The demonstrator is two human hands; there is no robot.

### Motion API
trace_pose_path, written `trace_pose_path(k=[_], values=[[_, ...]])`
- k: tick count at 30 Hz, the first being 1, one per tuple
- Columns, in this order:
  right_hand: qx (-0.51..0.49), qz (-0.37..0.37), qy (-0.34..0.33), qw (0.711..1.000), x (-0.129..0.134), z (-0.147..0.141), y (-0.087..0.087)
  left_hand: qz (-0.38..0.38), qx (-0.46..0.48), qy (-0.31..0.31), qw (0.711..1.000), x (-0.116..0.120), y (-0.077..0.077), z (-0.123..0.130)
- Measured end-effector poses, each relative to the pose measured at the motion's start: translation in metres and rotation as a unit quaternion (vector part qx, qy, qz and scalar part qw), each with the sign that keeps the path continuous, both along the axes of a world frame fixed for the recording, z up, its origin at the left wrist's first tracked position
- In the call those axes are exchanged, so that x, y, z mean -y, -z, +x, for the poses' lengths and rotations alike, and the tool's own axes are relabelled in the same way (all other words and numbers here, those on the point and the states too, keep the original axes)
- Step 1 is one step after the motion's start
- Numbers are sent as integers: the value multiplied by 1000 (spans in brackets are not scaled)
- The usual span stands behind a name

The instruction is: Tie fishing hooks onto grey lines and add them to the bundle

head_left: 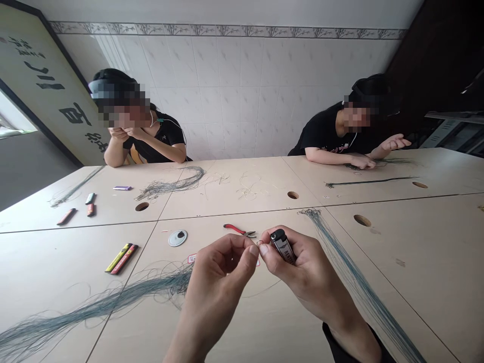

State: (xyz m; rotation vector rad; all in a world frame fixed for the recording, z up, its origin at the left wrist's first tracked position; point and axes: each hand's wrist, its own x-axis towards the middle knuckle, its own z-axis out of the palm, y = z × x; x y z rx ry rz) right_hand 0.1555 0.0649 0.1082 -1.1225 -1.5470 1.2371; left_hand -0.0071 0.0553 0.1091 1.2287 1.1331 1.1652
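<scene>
My left hand (221,282) is closed in a pinch, thumb against forefinger; what sits between the tips is too small to make out. Wrapped in my right hand (317,269) is a black lighter (284,248) with pale lettering, its top end pointing up. The thumb and forefinger of that hand also pinch at a tiny dark bent piece (259,243), right beside the left fingertips. Behind the left hand lies a bundle of blue-grey line (124,300) with dark tangled ends. Another such bundle (359,282) runs along the right side, fanned at its far end.
Red-handled pliers (240,231) lie just beyond my hands. A round silver disc (177,238) and a yellow lighter (118,258) beside a red one (124,259) are at left. The table (427,237) has round holes. Two people sit opposite, with more line bundles and lighters.
</scene>
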Motion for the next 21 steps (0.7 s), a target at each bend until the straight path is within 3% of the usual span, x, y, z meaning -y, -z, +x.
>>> trace_pose_path(k=[9,21], values=[[-8,-12,27,1000,1,0,-4,8,12,-31,999,-2,-2,4],[8,1,-3,1000,3,-1,-5,11,24,-34,999,-1,-1,3]])
